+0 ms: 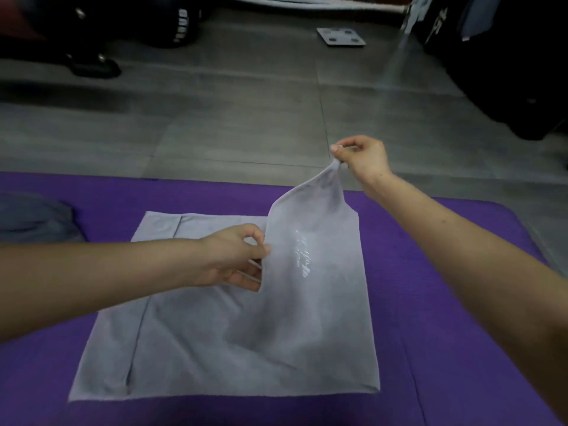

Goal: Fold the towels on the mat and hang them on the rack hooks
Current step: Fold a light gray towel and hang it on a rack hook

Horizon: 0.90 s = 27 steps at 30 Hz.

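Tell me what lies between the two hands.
In the head view, only the lifted flap of the towel stretches between the left hand, gripping its edge, and the right hand, pinching its corner.

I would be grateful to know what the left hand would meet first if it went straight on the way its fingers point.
The raised flap of the light grey cloth towel, whose edge the left hand seems to pinch; the right hand holds its corner up.
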Each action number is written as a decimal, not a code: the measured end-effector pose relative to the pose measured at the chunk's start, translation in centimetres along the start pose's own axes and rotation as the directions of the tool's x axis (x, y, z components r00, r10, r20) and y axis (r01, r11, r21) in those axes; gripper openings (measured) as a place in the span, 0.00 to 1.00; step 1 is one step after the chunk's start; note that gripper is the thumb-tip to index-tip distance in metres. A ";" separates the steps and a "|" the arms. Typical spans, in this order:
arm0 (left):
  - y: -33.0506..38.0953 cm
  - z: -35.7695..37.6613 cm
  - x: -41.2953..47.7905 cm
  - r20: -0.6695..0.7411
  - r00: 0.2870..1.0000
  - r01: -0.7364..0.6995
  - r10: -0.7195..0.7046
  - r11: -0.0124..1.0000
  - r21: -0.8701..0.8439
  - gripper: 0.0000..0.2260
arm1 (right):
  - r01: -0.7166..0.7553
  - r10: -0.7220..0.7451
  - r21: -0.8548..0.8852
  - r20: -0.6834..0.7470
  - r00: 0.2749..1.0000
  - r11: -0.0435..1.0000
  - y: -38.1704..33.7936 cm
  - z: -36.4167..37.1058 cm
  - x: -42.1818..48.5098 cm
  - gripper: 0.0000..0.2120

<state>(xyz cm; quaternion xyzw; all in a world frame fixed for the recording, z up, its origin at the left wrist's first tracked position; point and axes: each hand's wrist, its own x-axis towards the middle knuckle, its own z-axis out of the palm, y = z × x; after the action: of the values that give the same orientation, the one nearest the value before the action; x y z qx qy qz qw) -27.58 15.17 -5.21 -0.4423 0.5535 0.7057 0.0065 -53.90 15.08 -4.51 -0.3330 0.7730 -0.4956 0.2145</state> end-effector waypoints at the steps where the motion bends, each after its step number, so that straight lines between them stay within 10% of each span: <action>1: -0.2 -1.7 -1.2 -0.015 1.000 0.001 -0.001 1.000 -0.002 0.06 | 0.004 -0.004 0.001 0.026 1.000 1.000 -1.4 1.4 0.0 0.05; 20: -23.4 -19.1 -1.4 -0.590 0.803 -0.006 -0.086 0.988 -0.151 0.06 | -0.009 0.104 -0.281 0.325 0.940 0.960 -1.5 35.8 -2.2 0.13; 27: -26.3 -18.8 -2.6 -0.499 0.862 0.060 -0.086 0.996 -0.068 0.10 | 0.051 0.117 -0.348 0.445 0.888 0.936 1.9 38.4 -2.5 0.05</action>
<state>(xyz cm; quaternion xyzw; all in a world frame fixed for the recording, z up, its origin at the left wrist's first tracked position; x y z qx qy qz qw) -1.29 11.84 -23.86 -0.6310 0.5013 0.5793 -0.1221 -27.32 -6.53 -22.22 -0.4599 0.7816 -0.2534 0.3368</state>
